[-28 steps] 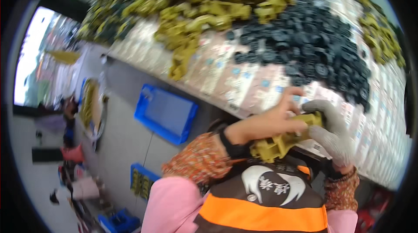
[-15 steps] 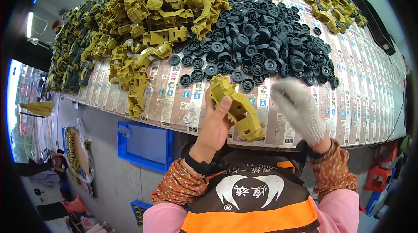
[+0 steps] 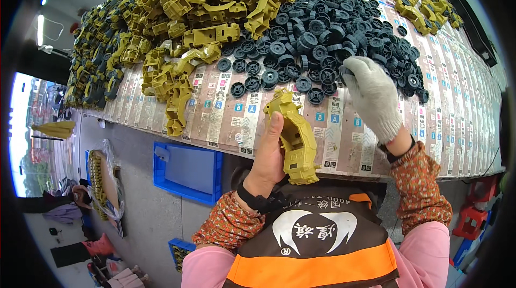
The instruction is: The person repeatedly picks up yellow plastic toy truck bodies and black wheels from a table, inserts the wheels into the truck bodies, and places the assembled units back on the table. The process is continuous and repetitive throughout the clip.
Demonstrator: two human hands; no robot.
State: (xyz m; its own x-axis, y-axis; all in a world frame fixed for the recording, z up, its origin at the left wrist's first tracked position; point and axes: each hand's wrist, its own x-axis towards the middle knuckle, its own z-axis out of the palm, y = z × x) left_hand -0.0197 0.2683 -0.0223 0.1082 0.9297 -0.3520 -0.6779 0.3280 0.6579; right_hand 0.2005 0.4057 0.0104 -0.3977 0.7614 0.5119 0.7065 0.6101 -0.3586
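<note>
Holding a yellow toy car part point(image 3: 299, 145) upright in the left hand point(image 3: 270, 154), clamped on with thumb and fingers, just below the middle of the frame. Reaching with the right hand point(image 3: 374, 94), in a pale glove point(image 3: 384, 116), to the front edge of a pile of black wheels point(image 3: 322, 51), right of the middle. Curled in there, but cannot tell if pinched on a wheel. On the counter point(image 3: 446, 126) too: a big yellow heap point(image 3: 212, 8) at upper left, more yellow pieces point(image 3: 422, 8) at upper right. Lower down, left of the middle, a blue box point(image 3: 191, 172).
</note>
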